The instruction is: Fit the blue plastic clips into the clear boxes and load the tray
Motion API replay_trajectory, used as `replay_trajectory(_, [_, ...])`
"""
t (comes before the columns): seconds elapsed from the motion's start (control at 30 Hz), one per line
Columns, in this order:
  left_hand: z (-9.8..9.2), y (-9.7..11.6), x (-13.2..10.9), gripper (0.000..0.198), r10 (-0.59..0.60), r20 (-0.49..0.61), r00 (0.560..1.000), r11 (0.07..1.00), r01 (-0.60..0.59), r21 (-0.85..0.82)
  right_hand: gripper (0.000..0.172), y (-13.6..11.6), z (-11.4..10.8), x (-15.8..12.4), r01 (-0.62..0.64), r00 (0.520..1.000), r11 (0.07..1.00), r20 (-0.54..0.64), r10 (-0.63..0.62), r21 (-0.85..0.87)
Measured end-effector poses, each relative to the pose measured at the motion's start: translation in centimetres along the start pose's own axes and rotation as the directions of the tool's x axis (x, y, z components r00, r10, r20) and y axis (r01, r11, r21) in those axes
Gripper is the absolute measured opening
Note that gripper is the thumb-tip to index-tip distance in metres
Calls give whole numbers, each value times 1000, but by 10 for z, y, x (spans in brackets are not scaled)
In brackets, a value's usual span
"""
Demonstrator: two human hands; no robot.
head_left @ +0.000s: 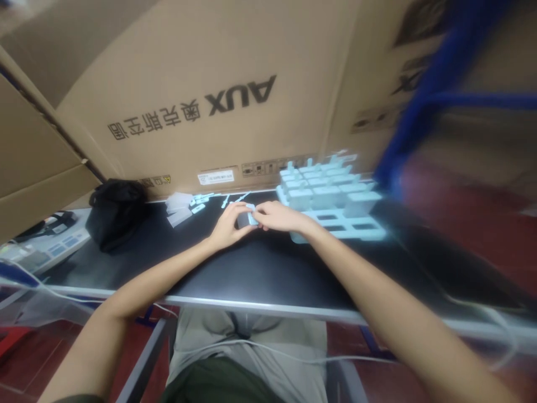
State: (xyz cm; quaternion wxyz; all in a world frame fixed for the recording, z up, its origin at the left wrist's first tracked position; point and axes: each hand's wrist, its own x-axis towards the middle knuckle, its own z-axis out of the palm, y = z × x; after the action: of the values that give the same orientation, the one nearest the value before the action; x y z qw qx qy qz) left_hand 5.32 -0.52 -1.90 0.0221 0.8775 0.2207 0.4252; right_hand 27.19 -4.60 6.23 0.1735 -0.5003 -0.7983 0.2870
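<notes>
Both my hands meet over the far middle of the black table (260, 268). My left hand (229, 224) and my right hand (279, 215) together grip one small block (246, 218), dark grey on one side and white on the other. Just right of my hands lies a pale blue tray (356, 230) with several white blocks (325, 193) standing in its far pockets; its near pockets are bare. The picture is blurred, so finer detail of the block is lost.
A large brown AUX carton (218, 84) walls off the back of the table. A black bag (114, 210) sits at the left, with small white pieces (184, 206) between it and my hands. A blue frame (423, 101) rises at the right. A grey device (50, 246) lies far left.
</notes>
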Motion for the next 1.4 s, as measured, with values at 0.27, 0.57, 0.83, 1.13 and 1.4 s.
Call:
replay_trajectory(0.27, [15,0,9,47,-17,-36,999,1000,17,4,33,4,-11,-4,22,999,999,-34,-23,-38])
replay_trajectory(0.57, [13,-2,8,47,-14,-43,999,999,16,31,28,2,-11,-6,16,999,999,-40,-18,-32])
replay_trajectory(0.83, [9,-5,6,52,-19,-51,999,999,21,30,22,8,4,6,101,956,984,-287,-55,148])
replay_trajectory(1.13, [6,-11,0,51,-126,8,992,992,126,-30,21,13,30,18,206,911,967,-390,-134,151])
replay_trajectory(1.4, [7,-23,-7,56,-140,154,978,986,152,-67,41,10,47,19,173,932,982,-333,-139,75])
